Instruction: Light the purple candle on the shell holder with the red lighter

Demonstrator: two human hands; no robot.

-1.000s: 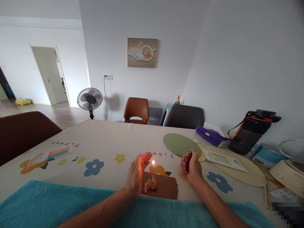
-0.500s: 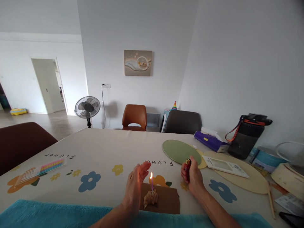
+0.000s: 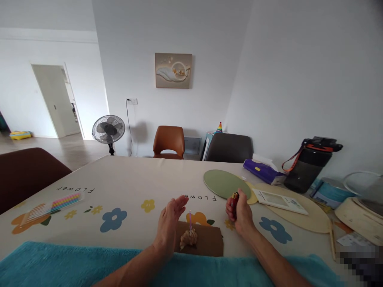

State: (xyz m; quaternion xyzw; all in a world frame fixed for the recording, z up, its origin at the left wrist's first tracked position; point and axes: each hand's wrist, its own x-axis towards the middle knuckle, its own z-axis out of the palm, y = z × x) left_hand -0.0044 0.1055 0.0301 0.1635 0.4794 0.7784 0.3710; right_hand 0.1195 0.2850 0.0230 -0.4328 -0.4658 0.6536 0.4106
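A thin purple candle (image 3: 190, 222) stands upright in a tan, ridged lump (image 3: 189, 238) whose kind I cannot make out. No flame shows at its tip. Beneath the lump lies a piece of brown cardboard (image 3: 209, 240). My left hand (image 3: 171, 221) is held upright just left of the candle, fingers stretched out and palm facing it, without touching. To the right of the cardboard, my right hand (image 3: 241, 213) is closed around a dark red lighter (image 3: 234, 205), its metal top pointing up.
A pack of coloured candles (image 3: 64, 202) lies on the left of the flowered tablecloth (image 3: 128, 179). A blue towel (image 3: 74, 263) covers the near edge. Right: green mat (image 3: 226, 183), tissue pack (image 3: 263, 170), dark bottle (image 3: 308, 165), white-framed card (image 3: 279, 201). A fan (image 3: 109, 129) stands beyond the table.
The flame on the candle has gone out. Both hands keep about the same pose beside it. The whole view has shifted slightly.
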